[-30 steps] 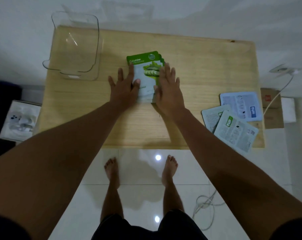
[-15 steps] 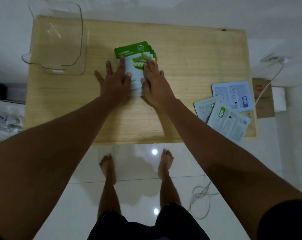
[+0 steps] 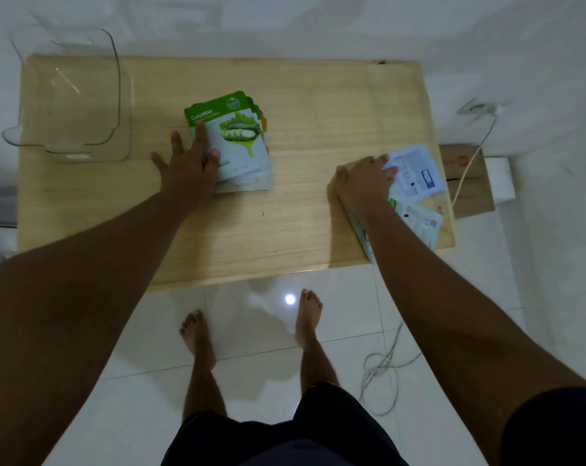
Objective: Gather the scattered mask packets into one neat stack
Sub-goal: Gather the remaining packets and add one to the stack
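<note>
A stack of mask packets (image 3: 237, 142) lies near the middle of the wooden table (image 3: 301, 223), a green cucumber packet on top, edges slightly fanned. My left hand (image 3: 187, 163) lies flat on the stack's left side, fingers spread. At the table's right end lie three face-down white packets: one with a blue mark (image 3: 417, 173), one with a green mark (image 3: 419, 220), and one mostly hidden under my arm (image 3: 358, 227). My right hand (image 3: 365, 183) rests palm down on these packets, fingers touching the blue-marked one.
A clear plastic container (image 3: 69, 95) stands on the table's far left corner. A cardboard box (image 3: 466, 183) and a white cable (image 3: 469, 156) sit beside the table's right end. More cable (image 3: 382, 364) loops on the tiled floor near my bare feet.
My right hand left the central stack and moved right onto the face-down packets. My left hand stayed on the stack. The camera view shifted slightly.
</note>
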